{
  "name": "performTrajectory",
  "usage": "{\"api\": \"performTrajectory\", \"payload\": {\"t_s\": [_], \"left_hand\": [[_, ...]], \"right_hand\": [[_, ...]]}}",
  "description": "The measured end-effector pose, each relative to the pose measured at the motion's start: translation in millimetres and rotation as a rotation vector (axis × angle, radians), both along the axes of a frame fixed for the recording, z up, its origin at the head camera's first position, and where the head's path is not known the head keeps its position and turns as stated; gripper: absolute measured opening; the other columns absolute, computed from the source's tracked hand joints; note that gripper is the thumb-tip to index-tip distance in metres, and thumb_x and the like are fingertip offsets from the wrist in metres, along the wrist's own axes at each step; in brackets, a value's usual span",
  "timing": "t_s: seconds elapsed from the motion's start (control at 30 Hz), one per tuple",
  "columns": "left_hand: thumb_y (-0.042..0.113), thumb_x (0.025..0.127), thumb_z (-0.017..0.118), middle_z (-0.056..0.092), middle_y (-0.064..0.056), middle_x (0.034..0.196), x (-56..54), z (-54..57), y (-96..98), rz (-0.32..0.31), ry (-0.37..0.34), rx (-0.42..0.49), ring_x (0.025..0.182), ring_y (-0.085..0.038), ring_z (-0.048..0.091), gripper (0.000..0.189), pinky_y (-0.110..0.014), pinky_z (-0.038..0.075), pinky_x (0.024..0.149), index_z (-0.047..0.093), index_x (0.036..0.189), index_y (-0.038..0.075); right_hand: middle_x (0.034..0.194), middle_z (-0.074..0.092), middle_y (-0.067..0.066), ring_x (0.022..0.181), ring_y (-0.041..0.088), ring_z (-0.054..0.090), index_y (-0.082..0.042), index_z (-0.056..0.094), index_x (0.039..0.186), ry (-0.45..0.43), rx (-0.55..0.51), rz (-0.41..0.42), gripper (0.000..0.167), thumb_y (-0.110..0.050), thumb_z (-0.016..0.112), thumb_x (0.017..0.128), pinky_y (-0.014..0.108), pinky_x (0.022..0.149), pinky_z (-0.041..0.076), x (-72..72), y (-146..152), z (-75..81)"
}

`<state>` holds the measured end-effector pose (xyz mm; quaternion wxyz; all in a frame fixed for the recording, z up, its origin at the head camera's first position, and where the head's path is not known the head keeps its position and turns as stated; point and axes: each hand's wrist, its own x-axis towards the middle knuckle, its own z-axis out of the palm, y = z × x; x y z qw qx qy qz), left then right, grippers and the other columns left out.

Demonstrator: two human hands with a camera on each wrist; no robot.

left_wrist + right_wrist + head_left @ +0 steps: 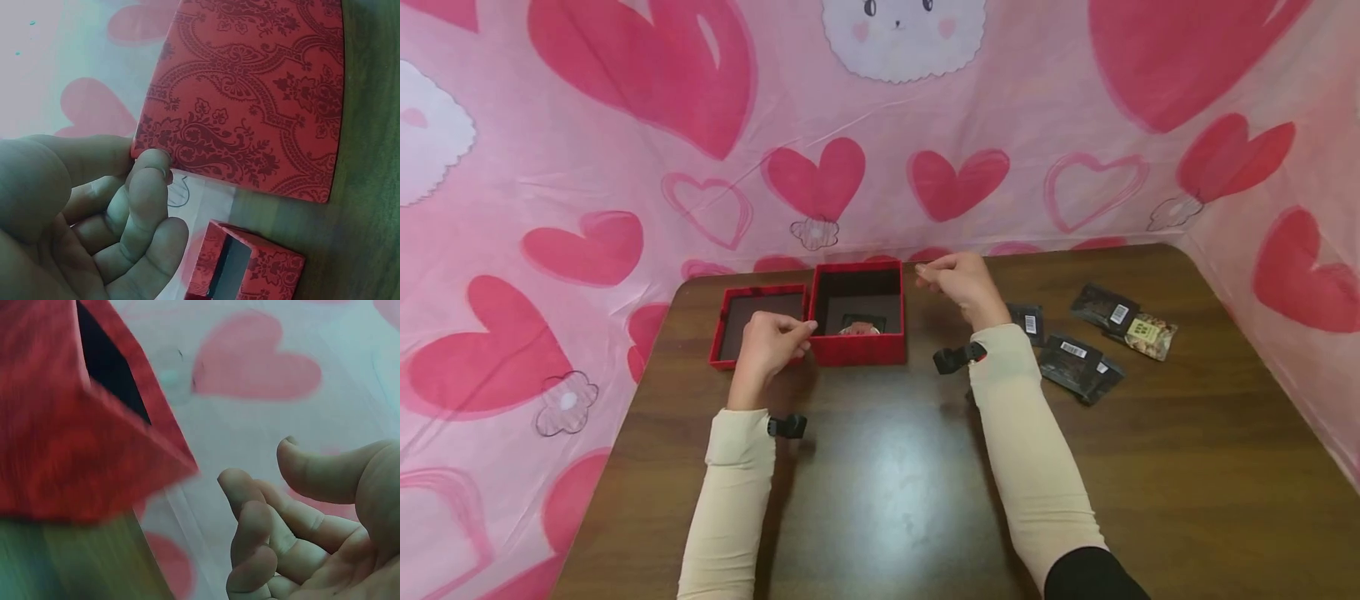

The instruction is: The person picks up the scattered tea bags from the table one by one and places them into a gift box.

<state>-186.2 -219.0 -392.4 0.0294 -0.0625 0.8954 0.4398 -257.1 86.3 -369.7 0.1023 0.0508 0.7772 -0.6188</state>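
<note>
As one pink backdrop (887,125) printed with hearts spreads behind, one brown table (880,500) with wood grain fills the lower view; read it as a clock face, twelve at its far edge. Two arms in cream sleeves (1033,442) come in from about seven and five o'clock. One red box (859,350), patterned with darker flowers and dark inside, stands open-topped at eleven o'clock. One shallow red lid (771,302), its dark lining facing up, lies just beside it at ten o'clock.

Two bare hands are shown. The left hand (767,346) pinches the box's near left top corner between thumb and forefinger. The right hand (958,283), between twelve and one o'clock, is apart from the box's right side; its fingers are loosely bent, a narrow gap parts them from the thumb, and they hold nothing.

Five loose packets (1066,360) can be made out around two o'clock: two overlapping pairs, and one partly hidden by the right arm. At least one more packet (865,323) lies in the box, half hidden by its front wall. Two black wrist devices (787,427), one per wrist, are smallest.
</note>
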Motion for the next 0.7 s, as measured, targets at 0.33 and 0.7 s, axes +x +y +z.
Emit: {"api": "performTrajectory", "payload": {"t_s": [0.33,0.7], "left_hand": [[0.029,0.093,0.075,0.073,-0.013,0.078,-0.6,-1.3,3.8,0.009,-0.008,0.01,0.077,-0.036,0.072,0.029,-0.03,0.054,0.06,0.079,0.097,0.001],[0.03,0.094,0.074,0.072,-0.011,0.076,2.8,-1.5,2.1,0.006,0.0,0.006,0.079,-0.039,0.071,0.032,-0.03,0.053,0.062,0.078,0.101,-0.001]], "right_hand": [[0.085,0.075,0.003,0.074,0.014,0.061,0.004,0.074,0.108,0.029,0.013,-0.059,0.03,-0.022,0.072,0.095,0.028,0.067,0.047,2.9,62,-11.1],[0.079,0.074,-0.007,0.075,0.011,0.063,-0.004,0.077,0.106,0.008,0.008,-0.156,0.021,-0.022,0.071,0.096,0.026,0.065,0.047,13.0,128,-21.7]]}}
